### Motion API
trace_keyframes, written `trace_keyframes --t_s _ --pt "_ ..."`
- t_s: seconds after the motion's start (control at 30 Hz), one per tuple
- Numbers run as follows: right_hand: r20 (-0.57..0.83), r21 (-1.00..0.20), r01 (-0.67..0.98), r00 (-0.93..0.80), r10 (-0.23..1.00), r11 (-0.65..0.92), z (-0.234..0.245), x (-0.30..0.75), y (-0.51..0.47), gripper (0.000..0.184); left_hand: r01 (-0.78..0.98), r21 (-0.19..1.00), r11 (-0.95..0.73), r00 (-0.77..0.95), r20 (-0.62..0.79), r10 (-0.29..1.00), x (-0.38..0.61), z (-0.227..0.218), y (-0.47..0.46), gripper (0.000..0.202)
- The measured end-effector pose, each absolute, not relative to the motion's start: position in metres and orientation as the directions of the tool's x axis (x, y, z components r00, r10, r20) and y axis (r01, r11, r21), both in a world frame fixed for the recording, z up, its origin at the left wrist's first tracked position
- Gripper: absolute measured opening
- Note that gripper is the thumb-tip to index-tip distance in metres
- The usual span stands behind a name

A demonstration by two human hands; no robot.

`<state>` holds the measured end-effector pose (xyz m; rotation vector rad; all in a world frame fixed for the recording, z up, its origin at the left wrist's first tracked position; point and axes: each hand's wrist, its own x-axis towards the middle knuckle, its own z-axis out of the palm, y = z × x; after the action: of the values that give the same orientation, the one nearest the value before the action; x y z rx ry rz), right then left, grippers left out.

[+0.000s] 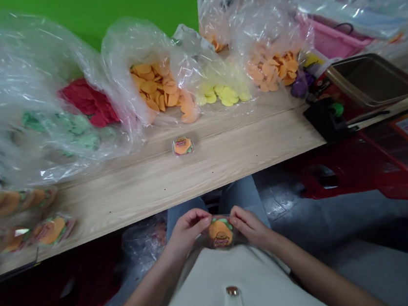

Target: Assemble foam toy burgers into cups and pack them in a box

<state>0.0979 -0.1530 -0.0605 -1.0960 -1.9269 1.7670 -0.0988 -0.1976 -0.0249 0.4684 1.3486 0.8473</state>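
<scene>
Both my left hand [187,232] and my right hand [248,226] pinch a small clear plastic packet [220,233] at its edges, held in my lap below the table edge. Inside it lies a round orange foam piece with a green rim and printed lettering. A similar sealed packet [183,146] lies alone on the light wood table [162,177], beyond my hands. Several more packets [50,230] overlap at the table's left end. Clear bags along the back hold loose discs: orange [156,87], yellow [221,94], peach [272,71], red [88,103] and green [76,130].
A metal tray [370,80] and a black dispenser with a green roll [327,117] stand at the table's right end. A pink bin [334,35] sits behind them. A red stool [338,169] stands on the floor at right, and a green board [77,10] rises behind the table.
</scene>
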Motion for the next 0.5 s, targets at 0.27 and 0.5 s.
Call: trace_keyframes --t_s 0.27,0.5 --pt "-0.26 -0.955 0.278 -0.613 0.746 -0.104 -0.062 0.096 -0.161 0.036 -0.339 0.73 0.593 -0.028 -0.638 0.77 -0.094 -0.031 -0.202 0.018" --pt "-0.253 -0.96 0.248 -0.55 0.796 -0.134 -0.066 0.093 -0.139 0.033 -0.491 0.74 0.46 -0.159 -0.596 0.787 -0.078 -0.044 -0.192 0.02"
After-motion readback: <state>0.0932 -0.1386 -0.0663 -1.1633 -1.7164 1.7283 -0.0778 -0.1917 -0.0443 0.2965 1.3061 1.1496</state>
